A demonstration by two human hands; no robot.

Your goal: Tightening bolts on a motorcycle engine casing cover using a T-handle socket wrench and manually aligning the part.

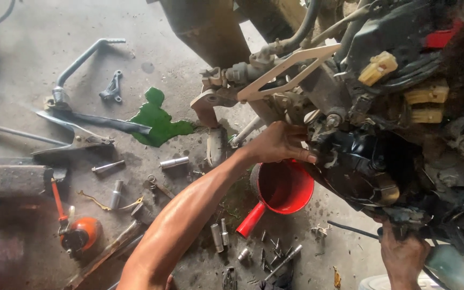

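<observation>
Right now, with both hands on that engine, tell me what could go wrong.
The red pan sits only partly under the black engine cover that the left hand presses, so draining oil may miss it. The green spill could be slippery. Loose sockets beside the pan could roll or get kicked away.

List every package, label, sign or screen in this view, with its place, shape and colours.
None is clearly in view: the floor holds only loose tools, sockets and a red pan under the engine, which the left hand touches.
</observation>
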